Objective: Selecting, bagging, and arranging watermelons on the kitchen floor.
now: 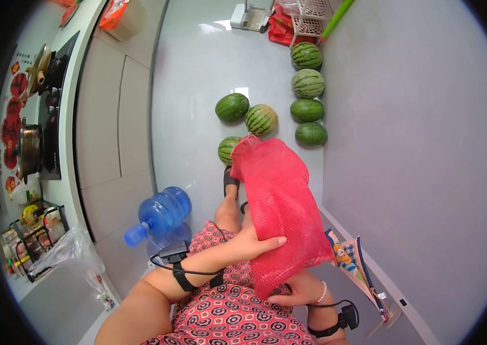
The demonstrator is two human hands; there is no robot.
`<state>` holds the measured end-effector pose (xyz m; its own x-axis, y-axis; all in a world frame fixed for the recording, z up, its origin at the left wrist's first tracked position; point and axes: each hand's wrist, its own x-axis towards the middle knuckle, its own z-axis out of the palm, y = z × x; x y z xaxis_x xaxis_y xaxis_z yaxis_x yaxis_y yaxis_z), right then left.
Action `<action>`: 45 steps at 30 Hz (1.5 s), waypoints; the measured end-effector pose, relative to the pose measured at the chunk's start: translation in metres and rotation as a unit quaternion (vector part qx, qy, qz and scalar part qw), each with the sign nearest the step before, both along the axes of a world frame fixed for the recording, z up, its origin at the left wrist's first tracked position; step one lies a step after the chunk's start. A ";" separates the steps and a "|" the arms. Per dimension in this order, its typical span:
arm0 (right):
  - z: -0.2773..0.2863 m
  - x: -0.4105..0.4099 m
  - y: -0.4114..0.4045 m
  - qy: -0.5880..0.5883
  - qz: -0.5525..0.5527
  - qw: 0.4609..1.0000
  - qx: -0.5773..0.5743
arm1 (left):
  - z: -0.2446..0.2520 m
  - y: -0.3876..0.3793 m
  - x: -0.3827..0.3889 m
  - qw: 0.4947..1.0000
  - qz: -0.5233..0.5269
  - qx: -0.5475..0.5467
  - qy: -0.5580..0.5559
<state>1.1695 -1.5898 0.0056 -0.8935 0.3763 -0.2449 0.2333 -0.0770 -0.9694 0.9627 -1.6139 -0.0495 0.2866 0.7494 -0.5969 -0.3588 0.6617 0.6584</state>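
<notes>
A red woven mesh sack (284,185) hangs spread out in front of my body. My left hand (260,246) grips its left edge, thumb on the near face and the other fingers hidden behind the mesh. At the sack's lower end, my right hand (293,295) pinches the edge near my patterned clothing; part of that hand is covered by the sack. The far end of the sack overlaps one striped watermelon (227,150) on the floor. Just beyond lie a second striped watermelon (262,120) and a darker one (231,107).
Several watermelons (308,84) line the right wall, below a white rack (310,26). A blue water jug (161,211) lies by the cabinets (101,112) on the left. A pot (30,146) stands on the stove. A cloth item (353,263) is near my right arm.
</notes>
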 end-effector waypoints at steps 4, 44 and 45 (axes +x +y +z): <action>-0.020 0.045 -0.028 -0.017 -0.411 0.893 -0.184 | 0.018 0.004 0.008 0.977 -0.082 0.193 0.039; -0.118 -0.215 -0.080 -0.111 0.004 0.993 -0.033 | -0.118 -0.123 -0.225 0.987 0.149 -0.054 -0.015; -0.132 -0.196 -0.077 -0.096 -0.003 0.994 0.050 | -0.117 -0.133 -0.236 0.986 0.133 0.024 0.093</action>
